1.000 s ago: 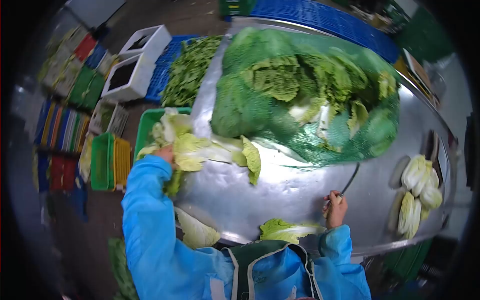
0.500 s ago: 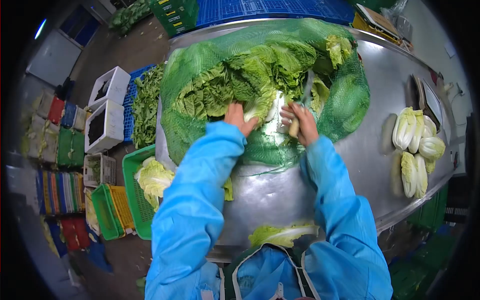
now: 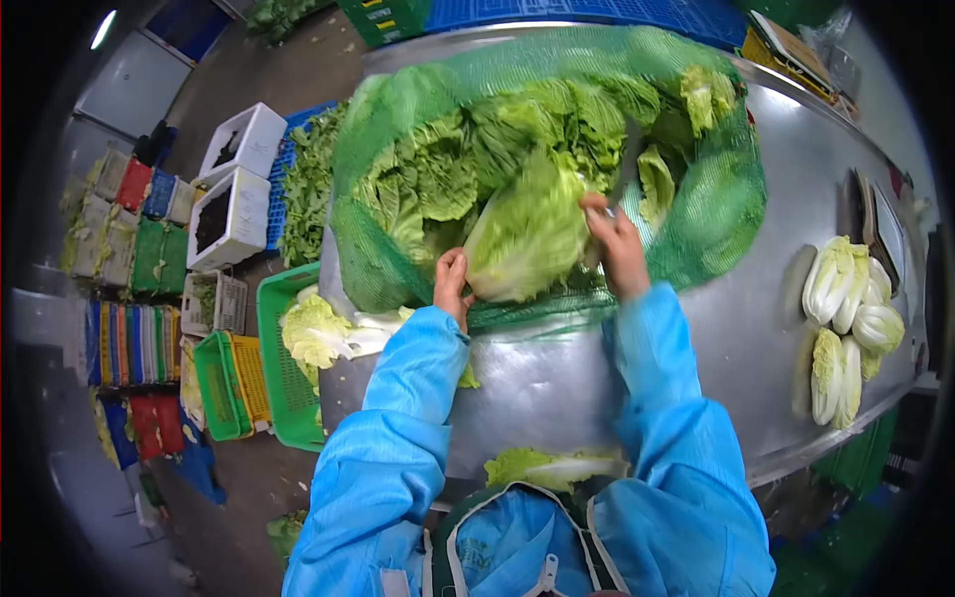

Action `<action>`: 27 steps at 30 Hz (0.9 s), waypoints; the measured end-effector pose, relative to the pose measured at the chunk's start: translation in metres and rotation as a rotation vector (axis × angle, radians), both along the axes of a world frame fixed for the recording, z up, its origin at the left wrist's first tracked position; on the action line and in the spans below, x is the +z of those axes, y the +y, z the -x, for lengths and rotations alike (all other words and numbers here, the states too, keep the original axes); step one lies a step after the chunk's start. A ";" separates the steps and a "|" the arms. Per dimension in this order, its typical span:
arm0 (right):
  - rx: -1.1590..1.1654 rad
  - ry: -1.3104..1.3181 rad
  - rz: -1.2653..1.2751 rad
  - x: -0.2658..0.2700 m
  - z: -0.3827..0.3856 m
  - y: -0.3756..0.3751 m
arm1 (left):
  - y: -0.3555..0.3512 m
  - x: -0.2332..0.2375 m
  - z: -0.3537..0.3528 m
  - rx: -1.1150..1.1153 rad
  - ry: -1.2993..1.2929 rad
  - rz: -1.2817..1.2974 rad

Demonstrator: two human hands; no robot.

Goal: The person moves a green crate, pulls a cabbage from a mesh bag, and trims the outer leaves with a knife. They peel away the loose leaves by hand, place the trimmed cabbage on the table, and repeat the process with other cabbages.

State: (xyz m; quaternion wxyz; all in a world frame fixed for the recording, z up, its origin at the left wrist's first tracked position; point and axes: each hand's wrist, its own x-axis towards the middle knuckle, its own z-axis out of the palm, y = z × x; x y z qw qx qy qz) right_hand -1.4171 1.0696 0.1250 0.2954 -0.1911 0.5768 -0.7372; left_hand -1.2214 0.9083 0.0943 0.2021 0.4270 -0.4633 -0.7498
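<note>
A napa cabbage point(image 3: 532, 234), blurred by motion, lies tilted at the front opening of a green mesh sack point(image 3: 398, 284). My left hand point(image 3: 453, 284) grips its lower left end. My right hand point(image 3: 619, 247) is closed round a knife point(image 3: 629, 164), whose blade points up and away; the handle is mostly hidden by the fingers. The right fingertips are close to the cabbage's right side. Behind it, more napa cabbages point(image 3: 433, 169) fill the sack, and a loose-looking leaf point(image 3: 655, 184) stands to the right of the blade.
Trimmed napa cabbages point(image 3: 841, 289) lie at the right of the metal table point(image 3: 716, 368). A green crate point(image 3: 284, 378) with leaves stands at the left edge. One cut leaf point(image 3: 552, 468) lies near my body. White foam boxes point(image 3: 234, 214) are farther left.
The cabbage has turned and come toward me, out from among the others. My left hand has moved down and left with it. My right hand still has the knife, slightly farther right.
</note>
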 end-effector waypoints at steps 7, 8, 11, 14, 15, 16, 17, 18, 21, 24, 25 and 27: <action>0.228 -0.341 -0.072 0.028 -0.177 0.145 | 0.036 -0.002 -0.038 -0.379 -0.062 0.513; 0.170 -0.348 -0.130 0.020 -0.191 0.151 | 0.050 0.006 -0.055 -0.474 -0.207 0.714; 0.116 -0.379 -0.284 0.006 -0.205 0.162 | 0.096 -0.003 -0.089 -0.476 -0.102 0.205; 0.103 -0.577 -0.187 -0.011 -0.220 0.166 | 0.116 0.006 -0.094 -0.644 -0.175 0.460; 0.074 -0.663 -0.133 -0.015 -0.227 0.166 | 0.119 0.007 -0.093 -0.707 -0.232 0.600; 0.052 -0.725 -0.030 -0.016 -0.240 0.167 | 0.110 0.013 -0.091 -0.782 -0.075 0.398; 0.073 -0.770 -0.064 -0.011 -0.246 0.174 | 0.104 0.023 -0.094 -0.871 -0.137 0.478; 0.093 -0.822 -0.097 0.002 -0.253 0.180 | 0.099 0.033 -0.100 -0.964 -0.203 0.555; 0.061 -0.610 -0.364 -0.008 -0.251 0.212 | 0.114 0.054 -0.115 -1.146 -0.408 0.890; 0.071 -0.082 -0.678 -0.012 -0.211 0.237 | 0.173 0.056 -0.132 -1.105 -0.653 1.225; 0.073 0.097 -0.684 -0.011 -0.204 0.240 | 0.177 0.051 -0.135 -1.088 -0.649 1.242; 0.139 0.294 -0.726 -0.002 -0.192 0.246 | 0.176 0.043 -0.138 -1.045 -0.639 1.277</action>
